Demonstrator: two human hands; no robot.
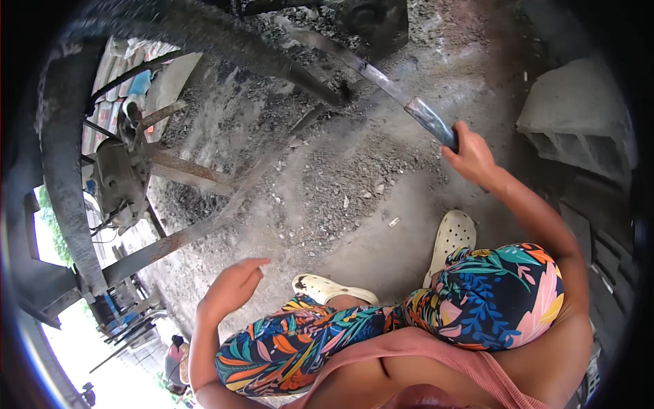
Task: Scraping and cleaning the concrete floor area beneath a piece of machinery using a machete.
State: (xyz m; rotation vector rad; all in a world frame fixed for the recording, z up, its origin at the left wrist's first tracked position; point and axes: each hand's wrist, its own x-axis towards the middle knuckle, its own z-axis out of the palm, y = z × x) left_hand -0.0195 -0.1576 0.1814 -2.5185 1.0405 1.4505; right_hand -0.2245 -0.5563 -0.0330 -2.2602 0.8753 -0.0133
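Grey metal blade (385,82) extended forward-left from my right hand (471,160), which gripped its handle (431,121). My left hand (231,288) hung free, well apart from it.

harsh daylight burns out to white beyond the left edge of the ground (354,255), behind a dim metal frame (65,170), while the ground itself lies in soft shade, the far end of the bladed tool (395,88) looks slightly blurred, and fisheye distortion bends straight edges toward a black, blue-fringed rim.

Room over gravel (327,198) between metal frame (163,247) and long tool (385,82).
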